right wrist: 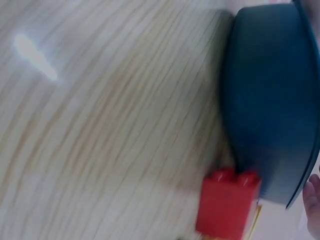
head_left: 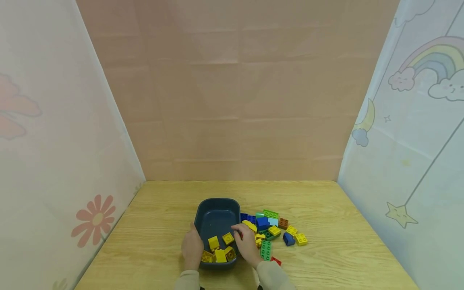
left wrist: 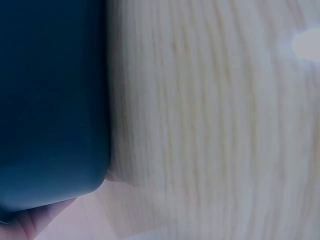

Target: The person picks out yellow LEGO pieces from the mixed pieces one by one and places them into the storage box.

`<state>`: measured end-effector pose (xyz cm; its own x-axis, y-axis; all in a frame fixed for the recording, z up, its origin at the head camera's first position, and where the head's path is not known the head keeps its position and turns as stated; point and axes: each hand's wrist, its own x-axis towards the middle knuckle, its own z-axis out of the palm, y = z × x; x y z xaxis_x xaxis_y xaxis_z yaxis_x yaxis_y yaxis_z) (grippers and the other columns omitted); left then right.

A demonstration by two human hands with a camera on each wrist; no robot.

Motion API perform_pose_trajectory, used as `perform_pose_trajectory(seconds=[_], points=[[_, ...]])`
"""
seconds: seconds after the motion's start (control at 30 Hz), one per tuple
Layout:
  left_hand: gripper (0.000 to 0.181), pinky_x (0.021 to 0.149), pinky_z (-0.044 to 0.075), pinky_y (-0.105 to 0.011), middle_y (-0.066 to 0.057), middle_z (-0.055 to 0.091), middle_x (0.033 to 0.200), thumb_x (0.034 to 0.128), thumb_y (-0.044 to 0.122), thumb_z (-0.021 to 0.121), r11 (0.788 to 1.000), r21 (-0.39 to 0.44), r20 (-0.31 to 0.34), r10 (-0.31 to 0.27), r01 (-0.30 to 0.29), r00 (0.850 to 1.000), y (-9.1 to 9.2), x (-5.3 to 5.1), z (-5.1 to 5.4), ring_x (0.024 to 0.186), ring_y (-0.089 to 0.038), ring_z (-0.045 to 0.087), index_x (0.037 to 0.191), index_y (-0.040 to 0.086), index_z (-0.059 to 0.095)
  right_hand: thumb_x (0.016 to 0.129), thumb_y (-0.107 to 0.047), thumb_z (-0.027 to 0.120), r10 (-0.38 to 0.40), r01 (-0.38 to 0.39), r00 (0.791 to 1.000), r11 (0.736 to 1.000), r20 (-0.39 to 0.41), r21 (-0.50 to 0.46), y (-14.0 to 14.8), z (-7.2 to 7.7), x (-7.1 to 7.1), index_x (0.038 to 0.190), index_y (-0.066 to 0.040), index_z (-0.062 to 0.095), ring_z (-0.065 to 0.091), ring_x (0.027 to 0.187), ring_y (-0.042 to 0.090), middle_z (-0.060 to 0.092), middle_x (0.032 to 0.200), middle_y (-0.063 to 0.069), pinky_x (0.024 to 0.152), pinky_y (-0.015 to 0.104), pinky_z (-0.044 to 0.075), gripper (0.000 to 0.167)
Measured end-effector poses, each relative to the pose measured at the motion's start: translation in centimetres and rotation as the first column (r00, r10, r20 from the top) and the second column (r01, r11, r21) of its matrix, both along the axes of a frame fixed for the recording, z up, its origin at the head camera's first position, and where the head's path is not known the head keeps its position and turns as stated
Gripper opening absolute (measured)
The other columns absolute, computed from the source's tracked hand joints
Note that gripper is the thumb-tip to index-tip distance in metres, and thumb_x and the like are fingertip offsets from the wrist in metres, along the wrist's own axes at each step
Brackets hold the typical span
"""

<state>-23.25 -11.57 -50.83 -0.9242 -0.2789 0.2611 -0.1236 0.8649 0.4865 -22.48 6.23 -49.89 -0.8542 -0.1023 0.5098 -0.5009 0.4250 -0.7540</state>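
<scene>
- We count one dark blue tray [head_left: 217,225] low in the head view, just left of the frame's centre, on the wooden worktop [head_left: 145,229].
- In its lower half we count at least five yellow blocks [head_left: 220,255]; some overlap.
- Right of the tray lies a loose pile: one brown block [head_left: 283,223], one pale blue block [head_left: 273,222], and at least three blue blocks [head_left: 262,223], three green blocks [head_left: 266,249] and three more yellow ones.
- We see one red block [right wrist: 227,207] near the tray's wall, bottom centre of the right wrist view.
- The left hand [head_left: 193,246] lies against the tray's left wall, covering part of it; we cannot tell whether it grips or only presses.
- The right hand [head_left: 248,245] crosses the right rim, fingers bent, hiding part of the pile; we cannot tell whether they pinch anything.
- The tray's long axis runs up and down the head view.
</scene>
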Motion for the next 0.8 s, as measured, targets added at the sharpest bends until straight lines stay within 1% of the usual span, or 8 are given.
perform_pose_trajectory(seconds=[0.1,0.23,0.3,0.37,0.5,0.6,0.7,0.8], points=[[0.047,0.037,0.035,-0.030,-0.009,0.046,0.051,0.0776,-0.008,0.053,1.000,0.003,0.001,0.001,-0.001,1.000,0.0,-0.1,-0.2,0.042,-0.017,0.043,0.124,-0.013,0.043,0.081,0.008,0.056,-0.068,0.068,0.996,0.998,-0.059,-0.001,1.0,-0.5,-0.4,0.090,-0.002,0.065,0.057,0.084,0.021,0.061,0.091,0.005,0.072,0.032,0.048,0.017],[0.047,0.037,0.035,-0.030,-0.010,0.046,0.052,0.0782,-0.008,0.053,1.000,0.008,0.018,0.005,-0.005,1.000,0.0,-0.2,-0.2,0.042,-0.017,0.043,0.124,-0.012,0.043,0.077,0.012,0.057,-0.145,0.145,0.981,0.989,-0.133,-0.006,2.7,-1.3,-0.9,0.085,0.002,0.065,0.056,0.082,0.024,0.060,0.088,0.007,0.069,0.033,0.048,0.015],[0.048,0.038,0.036,-0.031,-0.010,0.047,0.053,0.0779,-0.008,0.053,1.000,0.009,0.027,0.008,-0.008,1.000,0.0,-0.3,-0.1,0.044,-0.017,0.043,0.125,-0.012,0.042,0.076,0.013,0.057,-0.181,0.184,0.973,0.983,-0.147,0.007,3.7,-1.7,-1.0,0.084,0.003,0.065,0.056,0.082,0.025,0.060,0.086,0.008,0.068,0.035,0.048,0.015],[0.049,0.038,0.036,-0.030,-0.010,0.047,0.053,0.0782,-0.008,0.053,1.000,0.012,0.038,0.010,-0.010,0.999,0.0,-0.2,0.0,0.044,-0.017,0.043,0.125,-0.012,0.042,0.077,0.012,0.057,-0.215,0.221,0.967,0.975,-0.133,0.033,4.7,-1.9,-1.0,0.085,0.004,0.065,0.055,0.082,0.026,0.059,0.086,0.009,0.068,0.036,0.048,0.015],[0.048,0.038,0.034,-0.030,-0.008,0.043,0.050,0.0788,-0.008,0.052,1.000,0.017,0.037,0.007,-0.008,0.999,0.0,-0.2,0.1,0.042,-0.016,0.040,0.125,-0.012,0.042,0.080,0.008,0.056,-0.299,0.308,0.950,0.944,-0.088,0.121,6.8,-2.4,-1.3,0.087,0.001,0.065,0.055,0.083,0.024,0.059,0.088,0.008,0.067,0.037,0.047,0.013],[0.048,0.039,0.036,-0.031,-0.009,0.046,0.052,0.0786,-0.008,0.053,1.000,0.016,0.037,0.007,-0.008,0.999,0.0,-0.2,0.1,0.043,-0.017,0.043,0.125,-0.012,0.042,0.080,0.006,0.057,-0.349,0.363,0.931,0.914,-0.107,0.181,8.3,-2.7,-1.7,0.085,-0.001,0.066,0.054,0.083,0.025,0.058,0.088,0.008,0.066,0.038,0.046,0.013],[0.048,0.040,0.039,-0.033,-0.012,0.049,0.055,0.0780,-0.008,0.053,1.000,0.015,0.037,0.006,-0.007,0.999,-0.1,-0.2,0.3,0.045,-0.019,0.045,0.124,-0.013,0.042,0.080,0.006,0.056,-0.386,0.405,0.914,0.888,-0.125,0.219,9.7,-2.8,-1.9,0.085,0.001,0.065,0.053,0.084,0.027,0.058,0.087,0.010,0.067,0.040,0.046,0.012],[0.047,0.040,0.039,-0.033,-0.013,0.050,0.056,0.0779,-0.008,0.053,1.000,0.015,0.033,0.004,-0.005,0.999,0.0,-0.1,0.4,0.045,-0.019,0.046,0.124,-0.013,0.043,0.081,0.005,0.053,-0.443,0.454,0.891,0.861,-0.102,0.231,11.2,-3.0,-1.9,0.085,0.004,0.065,0.052,0.084,0.029,0.057,0.087,0.013,0.069,0.042,0.045,0.012]])
